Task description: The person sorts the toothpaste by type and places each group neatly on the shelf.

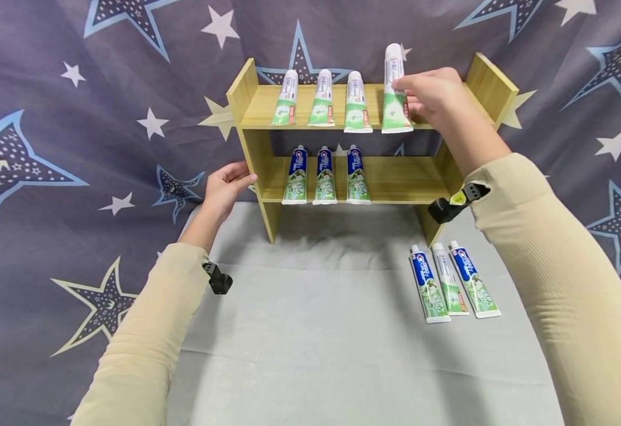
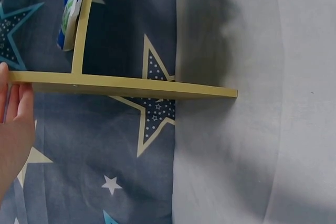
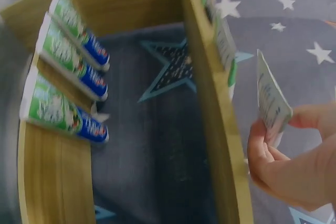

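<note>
My right hand [image 1: 435, 97] pinches a white-and-green toothpaste tube [image 1: 395, 97] between thumb and fingers at the right part of the upper board. In the right wrist view that tube [image 3: 270, 100] appears edge-on, beyond the board's edge. To its left, three matching tubes [image 1: 355, 103] lie in a row, caps toward the back. My left hand [image 1: 222, 188] grips the left side panel of the wooden shelf [image 1: 259, 157]. Its thumb and fingers lie on opposite sides of the panel edge [image 2: 52, 77] in the left wrist view.
On the lower board lie three blue-and-green toothpaste tubes [image 1: 325, 177]. Two more blue-and-green tubes [image 1: 429, 287], with a white-and-green tube [image 1: 450, 281] between them, lie on the grey cloth [image 1: 310, 343] at right. Behind the shelf hangs a star-patterned curtain [image 1: 145, 77].
</note>
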A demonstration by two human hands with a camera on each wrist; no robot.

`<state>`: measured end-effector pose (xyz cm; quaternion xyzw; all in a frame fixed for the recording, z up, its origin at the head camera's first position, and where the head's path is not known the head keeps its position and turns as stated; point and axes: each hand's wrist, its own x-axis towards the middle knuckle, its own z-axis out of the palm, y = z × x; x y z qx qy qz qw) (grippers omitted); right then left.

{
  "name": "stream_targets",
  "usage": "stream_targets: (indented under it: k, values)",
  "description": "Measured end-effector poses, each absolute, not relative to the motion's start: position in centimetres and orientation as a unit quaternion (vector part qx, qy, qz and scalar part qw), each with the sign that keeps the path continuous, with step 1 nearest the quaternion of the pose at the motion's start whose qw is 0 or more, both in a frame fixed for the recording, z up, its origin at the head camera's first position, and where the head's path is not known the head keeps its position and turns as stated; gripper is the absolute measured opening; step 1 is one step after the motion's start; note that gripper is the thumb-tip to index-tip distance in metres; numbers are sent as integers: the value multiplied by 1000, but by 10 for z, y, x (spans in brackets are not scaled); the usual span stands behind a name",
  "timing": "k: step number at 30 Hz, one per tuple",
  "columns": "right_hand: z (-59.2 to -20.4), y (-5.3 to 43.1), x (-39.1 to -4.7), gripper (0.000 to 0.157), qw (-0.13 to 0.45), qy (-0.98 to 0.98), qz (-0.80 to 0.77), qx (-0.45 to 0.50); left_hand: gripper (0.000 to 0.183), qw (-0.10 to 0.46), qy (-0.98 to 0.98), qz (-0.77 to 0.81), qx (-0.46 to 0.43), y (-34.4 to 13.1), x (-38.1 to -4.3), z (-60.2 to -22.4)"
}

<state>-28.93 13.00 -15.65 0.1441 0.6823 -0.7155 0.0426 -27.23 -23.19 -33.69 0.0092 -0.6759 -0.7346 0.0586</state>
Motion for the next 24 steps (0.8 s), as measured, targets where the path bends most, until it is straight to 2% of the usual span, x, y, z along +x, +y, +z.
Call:
stream_targets:
  k: [4, 10, 18, 24]
  values:
    - [-160, 127, -294, 51, 20, 743, -653, 144, 31, 59, -686, -726, 10, -231, -273, -338]
    - [-169, 128, -295, 47, -2, 818, -558, 139, 42, 61, -690, -721, 9, -230, -273, -337]
    - [-178, 125, -298, 39, -97, 907, -395, 108, 39, 63, -693, -718, 9, -230, -273, -336]
    - [-182, 125, -300, 39, -106, 915, -376, 104, 32, 66, -690, -721, 12, -232, -273, -337]
